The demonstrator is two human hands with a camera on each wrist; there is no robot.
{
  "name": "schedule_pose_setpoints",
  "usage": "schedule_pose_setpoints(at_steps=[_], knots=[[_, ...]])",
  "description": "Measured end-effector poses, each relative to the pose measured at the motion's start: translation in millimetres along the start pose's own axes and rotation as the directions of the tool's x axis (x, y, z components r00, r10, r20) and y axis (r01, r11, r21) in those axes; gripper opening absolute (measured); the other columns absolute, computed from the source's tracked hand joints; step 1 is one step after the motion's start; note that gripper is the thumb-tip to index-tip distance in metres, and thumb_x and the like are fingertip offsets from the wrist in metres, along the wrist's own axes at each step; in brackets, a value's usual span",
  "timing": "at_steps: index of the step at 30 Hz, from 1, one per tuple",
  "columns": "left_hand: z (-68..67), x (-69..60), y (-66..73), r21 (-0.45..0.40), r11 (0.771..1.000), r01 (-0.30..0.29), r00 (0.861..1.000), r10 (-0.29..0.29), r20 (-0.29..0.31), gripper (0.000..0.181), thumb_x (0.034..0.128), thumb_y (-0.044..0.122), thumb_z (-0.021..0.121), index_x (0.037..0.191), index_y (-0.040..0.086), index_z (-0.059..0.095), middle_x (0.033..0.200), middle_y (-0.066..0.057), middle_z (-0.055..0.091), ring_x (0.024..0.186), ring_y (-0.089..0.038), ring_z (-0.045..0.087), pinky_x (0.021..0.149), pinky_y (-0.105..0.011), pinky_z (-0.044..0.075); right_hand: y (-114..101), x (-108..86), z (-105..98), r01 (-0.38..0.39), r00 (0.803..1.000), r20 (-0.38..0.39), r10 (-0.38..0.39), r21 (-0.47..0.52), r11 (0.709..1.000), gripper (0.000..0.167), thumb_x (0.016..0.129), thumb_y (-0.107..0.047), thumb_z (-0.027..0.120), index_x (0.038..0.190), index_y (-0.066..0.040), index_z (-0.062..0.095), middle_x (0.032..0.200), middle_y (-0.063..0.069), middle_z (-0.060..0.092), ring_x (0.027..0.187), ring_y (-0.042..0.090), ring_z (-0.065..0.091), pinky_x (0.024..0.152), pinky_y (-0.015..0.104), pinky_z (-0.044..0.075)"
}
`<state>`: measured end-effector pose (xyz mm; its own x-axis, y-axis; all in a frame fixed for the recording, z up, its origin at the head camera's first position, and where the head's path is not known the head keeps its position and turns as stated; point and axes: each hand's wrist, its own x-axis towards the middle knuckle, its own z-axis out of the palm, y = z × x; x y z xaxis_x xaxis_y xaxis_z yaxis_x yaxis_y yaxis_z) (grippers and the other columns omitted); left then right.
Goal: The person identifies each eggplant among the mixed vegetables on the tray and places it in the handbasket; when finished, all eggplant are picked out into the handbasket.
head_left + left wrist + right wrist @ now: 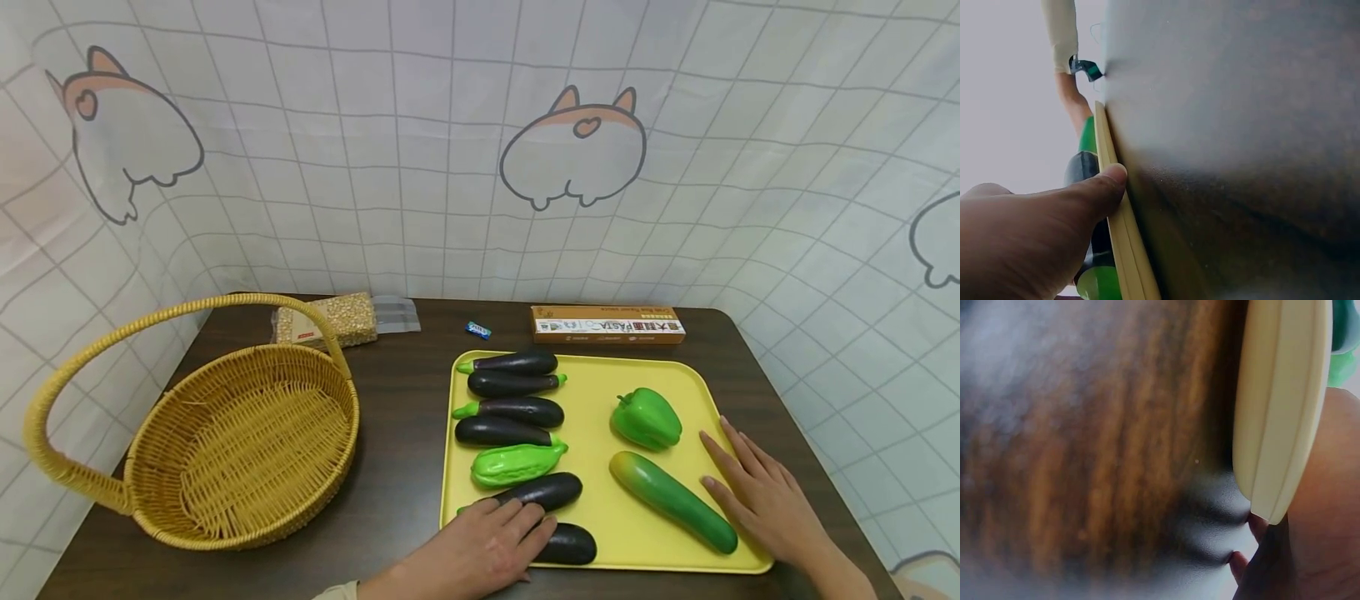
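Note:
A yellow tray [592, 467] lies on the dark table. My left hand [480, 542] is at its front left, over the nearest eggplant [568, 546], with fingers behind it and thumb in front. The thumb [1107, 184] overlaps the tray's rim in the left wrist view. Just behind lies another eggplant [551, 492], near the fingertips. Beyond it are a green bitter melon [517, 464] and several more eggplants [502, 431]. My right hand [772, 500] has spread fingers over the tray's right edge, near a cucumber [675, 502] and a green bell pepper [648, 418].
A wicker basket [255, 450] with a tall handle stands at the left. Behind it lies a clear bag of pale grains [352, 319]. A small blue-green packet [477, 330] and a pasta box [607, 325] lie along the back. White curtains [450, 233] surround the table.

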<state>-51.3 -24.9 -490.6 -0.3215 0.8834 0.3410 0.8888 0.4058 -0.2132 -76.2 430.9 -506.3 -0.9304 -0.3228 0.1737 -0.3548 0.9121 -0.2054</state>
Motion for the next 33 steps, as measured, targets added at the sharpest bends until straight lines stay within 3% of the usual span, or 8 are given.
schedule_pose_setpoints(at_steps=[5, 12, 19, 27, 33], knots=[[3.0, 2.6, 1.7, 0.031, 0.999, 0.008, 0.999, -0.007, -0.032, 0.062, 0.0932, 0.061, 0.074, 0.133, 0.015, 0.065, 0.116, 0.001, 0.061, 0.097, -0.011, 0.059, 0.073, -0.024, 0.051, 2, -0.7, 2, -0.003, 1.000, 0.006, 0.003, 0.000, 1.000, 0.067, 0.109, -0.030, 0.062, 0.168, -0.023, 0.032, 0.175, 0.010, 0.016, 0.148, 0.052, 0.030, 0.100, 0.076, 0.028], [3.6, 4.4, 2.6, 0.049, 0.999, 0.012, 1.000, -0.010, -0.027, 0.057, 0.0976, 0.059, 0.069, 0.133, 0.015, 0.067, 0.115, 0.000, 0.061, 0.100, -0.011, 0.060, 0.073, -0.023, 0.051, 2, -1.1, 4, -0.013, 1.000, 0.001, 0.013, 0.002, 1.000, 0.067, 0.109, -0.030, 0.062, 0.168, -0.024, 0.032, 0.175, 0.010, 0.015, 0.149, 0.052, 0.029, 0.100, 0.076, 0.027], [-2.4, 4.9, 1.0, -0.059, 0.998, 0.034, 0.999, -0.036, -0.034, 0.037, 0.1045, 0.035, 0.068, 0.133, 0.011, 0.067, 0.116, -0.002, 0.062, 0.096, -0.012, 0.062, 0.076, -0.022, 0.054, 2, 0.6, 3, -0.009, 1.000, -0.002, 0.009, 0.007, 1.000, 0.067, 0.109, -0.030, 0.061, 0.168, -0.024, 0.032, 0.175, 0.009, 0.015, 0.150, 0.050, 0.027, 0.100, 0.076, 0.026], [-8.9, -0.2, -0.8, -0.237, 0.969, 0.074, 0.995, -0.054, 0.089, 0.041, 0.1101, 0.036, 0.060, 0.144, 0.012, 0.056, 0.125, 0.000, 0.061, 0.103, -0.009, 0.061, 0.083, -0.021, 0.052, 1, -2.0, 6, -0.014, 1.000, -0.004, 0.014, 0.021, 1.000, 0.066, 0.109, -0.028, 0.061, 0.169, -0.024, 0.031, 0.175, 0.009, 0.013, 0.152, 0.048, 0.024, 0.100, 0.078, 0.024], [-17.1, -1.4, -3.8, -0.239, 0.961, 0.138, 0.986, -0.111, 0.122, 0.045, 0.1067, 0.044, 0.062, 0.140, 0.013, 0.060, 0.117, 0.002, 0.060, 0.089, -0.005, 0.060, 0.064, -0.016, 0.048, 2, 0.3, 6, -0.016, 1.000, -0.004, 0.016, 0.017, 1.000, 0.067, 0.109, -0.029, 0.061, 0.169, -0.024, 0.031, 0.175, 0.009, 0.013, 0.152, 0.049, 0.025, 0.100, 0.077, 0.025]])
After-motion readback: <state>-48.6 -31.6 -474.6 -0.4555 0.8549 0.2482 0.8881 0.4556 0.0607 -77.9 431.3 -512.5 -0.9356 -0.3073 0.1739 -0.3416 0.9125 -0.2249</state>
